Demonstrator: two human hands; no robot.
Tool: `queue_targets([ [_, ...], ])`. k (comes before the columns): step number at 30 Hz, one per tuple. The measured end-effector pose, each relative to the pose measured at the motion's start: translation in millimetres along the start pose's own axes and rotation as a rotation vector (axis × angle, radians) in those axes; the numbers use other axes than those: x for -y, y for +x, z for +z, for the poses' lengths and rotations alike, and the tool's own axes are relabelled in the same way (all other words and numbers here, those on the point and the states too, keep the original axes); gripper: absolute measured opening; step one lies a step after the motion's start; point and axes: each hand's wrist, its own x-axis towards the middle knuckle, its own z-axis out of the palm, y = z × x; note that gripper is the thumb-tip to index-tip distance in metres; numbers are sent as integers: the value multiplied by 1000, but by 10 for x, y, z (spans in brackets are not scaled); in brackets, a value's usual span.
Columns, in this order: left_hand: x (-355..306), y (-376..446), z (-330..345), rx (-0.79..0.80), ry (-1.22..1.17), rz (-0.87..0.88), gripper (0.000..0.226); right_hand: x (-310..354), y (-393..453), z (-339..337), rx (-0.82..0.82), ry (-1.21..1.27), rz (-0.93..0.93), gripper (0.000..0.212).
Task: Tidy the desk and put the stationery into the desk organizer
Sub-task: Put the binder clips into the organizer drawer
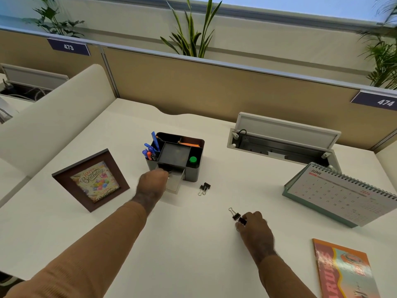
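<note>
The dark desk organizer [196, 145] stands mid-desk with blue pens [150, 150], orange strips and a green-capped item [193, 159] in its compartments. Its small clear drawer [177, 182] is pulled out at the front. My left hand [153, 181] is over the drawer's left side, fingers curled, with a small dark binder clip at its fingertips [169, 172]. My right hand [254, 227] pinches a black binder clip [242, 221] on the desk; another clip [234, 214] lies touching it. A pair of clips [204, 188] lies right of the drawer.
A framed birthday card [91, 180] leans at the left. A desk calendar [341, 193] stands at the right, with an open cable tray [281, 145] behind it. An orange booklet [343, 272] lies at the near right. A partition wall backs the white desk [189, 244].
</note>
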Motion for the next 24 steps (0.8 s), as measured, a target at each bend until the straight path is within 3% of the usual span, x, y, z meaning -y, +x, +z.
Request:
queue_targets([
  [6, -32, 79, 33, 120, -32, -30, 18, -57, 44, 40, 17, 188, 42, 9],
  [13, -32, 128, 35, 158, -62, -11, 19, -135, 82, -12, 11, 326, 20, 18],
  [16, -35, 123, 7, 113, -140, -20, 20, -151, 57, -87, -34, 496, 84, 20],
  [21, -234, -123, -77, -20, -461, -26, 25, 41, -59, -295, -2, 894, 190, 19],
  [24, -523, -366, -80, 147, -857, -20, 25, 396, -180, -396, 98, 1181, 144, 16],
])
